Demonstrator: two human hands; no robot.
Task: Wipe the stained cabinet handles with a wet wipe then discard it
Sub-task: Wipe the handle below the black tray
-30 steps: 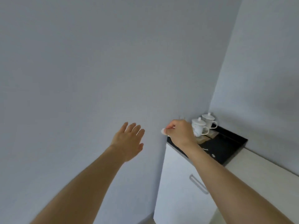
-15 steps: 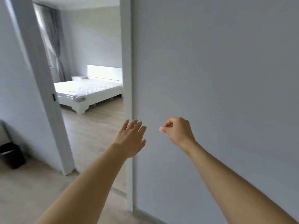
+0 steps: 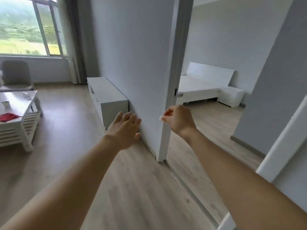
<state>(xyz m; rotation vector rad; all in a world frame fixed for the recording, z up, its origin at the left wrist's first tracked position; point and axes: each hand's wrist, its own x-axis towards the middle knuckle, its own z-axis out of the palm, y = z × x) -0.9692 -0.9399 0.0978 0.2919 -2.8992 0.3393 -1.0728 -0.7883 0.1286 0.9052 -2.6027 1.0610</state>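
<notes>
Bright, even daylight, cool grey-white cast. Source: window point(image 3: 29, 27) at upper left of frame; view outside washed out, smeared. Wood floor point(image 3: 132, 188) carries soft sheen, faint shadows only. Motion blur across left third: chair point(image 3: 16, 75) and coffee table point(image 3: 18, 113) soft. Door frame point(image 3: 174, 80) bowed by wide-angle lens; forearms stretched at bottom corners. Bed point(image 3: 199, 90) at right centre softly lit, low contrast.

No readable text, label, brand, number or sign appears on any surface in the head view.
</notes>
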